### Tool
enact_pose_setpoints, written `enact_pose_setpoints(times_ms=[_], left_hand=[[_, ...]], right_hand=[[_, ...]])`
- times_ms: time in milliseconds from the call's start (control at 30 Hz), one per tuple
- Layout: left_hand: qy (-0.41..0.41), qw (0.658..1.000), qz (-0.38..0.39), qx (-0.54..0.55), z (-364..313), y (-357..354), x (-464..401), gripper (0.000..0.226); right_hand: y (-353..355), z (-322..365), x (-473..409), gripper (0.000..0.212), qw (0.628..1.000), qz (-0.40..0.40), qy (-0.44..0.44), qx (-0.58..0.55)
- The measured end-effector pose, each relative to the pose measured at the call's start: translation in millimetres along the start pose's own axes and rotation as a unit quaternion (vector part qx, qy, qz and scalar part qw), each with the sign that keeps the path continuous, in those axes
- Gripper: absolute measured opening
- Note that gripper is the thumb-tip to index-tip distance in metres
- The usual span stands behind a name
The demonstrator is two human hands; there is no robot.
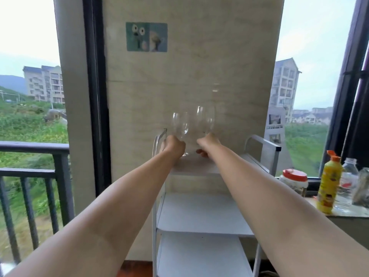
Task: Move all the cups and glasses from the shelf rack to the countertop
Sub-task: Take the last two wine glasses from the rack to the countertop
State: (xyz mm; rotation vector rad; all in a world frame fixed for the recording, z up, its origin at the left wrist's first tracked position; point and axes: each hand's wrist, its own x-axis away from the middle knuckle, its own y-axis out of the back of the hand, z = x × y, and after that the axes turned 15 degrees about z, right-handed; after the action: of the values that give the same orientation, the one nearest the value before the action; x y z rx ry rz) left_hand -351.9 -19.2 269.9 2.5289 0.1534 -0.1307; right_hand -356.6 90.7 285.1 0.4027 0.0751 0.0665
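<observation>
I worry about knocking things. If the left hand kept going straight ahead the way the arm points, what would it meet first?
Probably the beige wall panel behind the white shelf rack. The left hand grips a wine glass by its stem, and nothing else shows between; depth is uncertain.

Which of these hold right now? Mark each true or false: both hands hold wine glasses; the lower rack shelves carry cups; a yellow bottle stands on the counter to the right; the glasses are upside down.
1. Left hand and right hand each grip a wine glass, left glass, right glass: true.
2. Lower shelves of the rack carry cups: false, none visible there.
3. A yellow bottle stands right of the rack: true.
4. Glasses are upside down: false, bowls point up.
</observation>
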Motion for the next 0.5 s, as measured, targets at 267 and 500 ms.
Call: enact_pose_setpoints(times_ms=[267, 500], left_hand=[[-0.036, 0.999, 0.020, -0.027, 4, 0, -5, 0.026], [-0.048, 0.998, 0.021, 0.014, 0, -6, 4, 0.024]], right_hand=[[-4, -7, -8, 0.032, 0.998, -0.050, 0.004, -0.037], [-1, -8, 3, 0.029, 0.997, -0.066, 0.012, -0.040]])
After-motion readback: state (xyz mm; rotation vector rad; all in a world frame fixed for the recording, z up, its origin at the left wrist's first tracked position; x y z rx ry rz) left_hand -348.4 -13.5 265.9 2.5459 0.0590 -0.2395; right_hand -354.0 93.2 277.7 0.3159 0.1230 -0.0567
